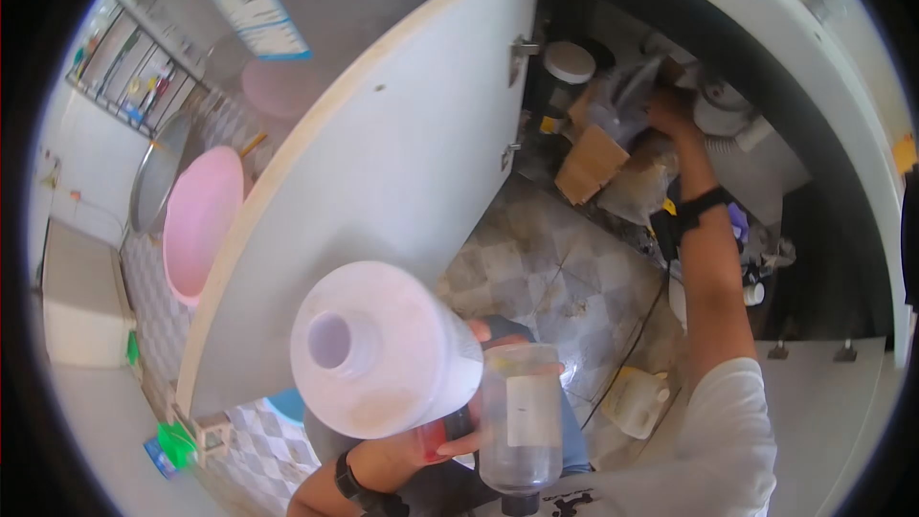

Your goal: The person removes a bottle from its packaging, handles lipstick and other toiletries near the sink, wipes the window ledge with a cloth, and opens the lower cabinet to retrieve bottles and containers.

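My left hand [461, 442], largely hidden behind what it carries, is closed around a large white plastic bottle [383, 354] with its uncapped mouth facing me. The same hand also holds a clear plastic bottle [522, 416], which has a pale label and its black cap pointing down. Something red [431, 440] shows by the palm. Deep in the open cabinet, my right hand [670, 111] has its fingers curled at a crumpled clear plastic bag [627, 101]. Directly below that bag is a brown cardboard box [591, 165], with another plastic-wrapped bundle [643, 182] beside it.
An open white cabinet door [383, 153] stands to my left. A white-lidded dark container [569, 63] and a pale round fitting [721, 110] flank the bag. A cable [627, 354] runs across the tiled floor to a yellowish jug [635, 402]. Beyond the door is a pink basin [203, 220].
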Available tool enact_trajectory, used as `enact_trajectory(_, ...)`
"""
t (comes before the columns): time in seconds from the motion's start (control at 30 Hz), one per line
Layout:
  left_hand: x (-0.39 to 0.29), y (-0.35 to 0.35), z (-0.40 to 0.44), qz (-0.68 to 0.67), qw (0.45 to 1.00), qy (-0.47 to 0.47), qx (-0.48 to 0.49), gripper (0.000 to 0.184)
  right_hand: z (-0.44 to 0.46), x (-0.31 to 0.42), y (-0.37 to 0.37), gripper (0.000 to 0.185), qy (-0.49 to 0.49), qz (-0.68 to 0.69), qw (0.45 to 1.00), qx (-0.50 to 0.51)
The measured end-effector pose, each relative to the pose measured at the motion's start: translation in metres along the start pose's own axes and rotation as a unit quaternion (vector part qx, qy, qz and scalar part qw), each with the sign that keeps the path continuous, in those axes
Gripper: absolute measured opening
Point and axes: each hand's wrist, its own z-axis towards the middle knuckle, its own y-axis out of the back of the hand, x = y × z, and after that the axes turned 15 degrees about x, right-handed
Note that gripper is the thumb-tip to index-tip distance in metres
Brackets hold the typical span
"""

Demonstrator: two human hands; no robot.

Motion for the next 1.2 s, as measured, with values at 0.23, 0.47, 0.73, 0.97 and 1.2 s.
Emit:
enact_trajectory(0.23,0.012,0.001,-0.017,-0.208,0.977,-0.005,-0.047,0.058,-0.074,-0.022,0.041,0.043,-0.032,0.13,0.981,-0.14)
enact_trajectory(0.47,0.028,0.042,-0.039,-0.238,0.966,0.083,-0.062,0.066,-0.117,0.128,0.054,0.059,0.271,0.183,0.892,-0.313)
enact_trajectory(0.73,0.039,0.037,-0.033,-0.101,0.988,0.049,0.103,0.065,-0.052,0.129,0.059,0.077,0.141,0.152,0.94,-0.271)
enact_trajectory(0.97,0.026,-0.005,-0.044,-0.187,0.98,0.001,-0.062,0.066,-0.145,0.079,0.1,0.063,0.164,0.406,0.82,-0.37)
enact_trajectory(1.2,0.028,-0.005,-0.048,-0.13,0.959,-0.076,-0.242,0.068,-0.242,0.086,0.025,0.058,0.2,0.575,0.68,-0.408)
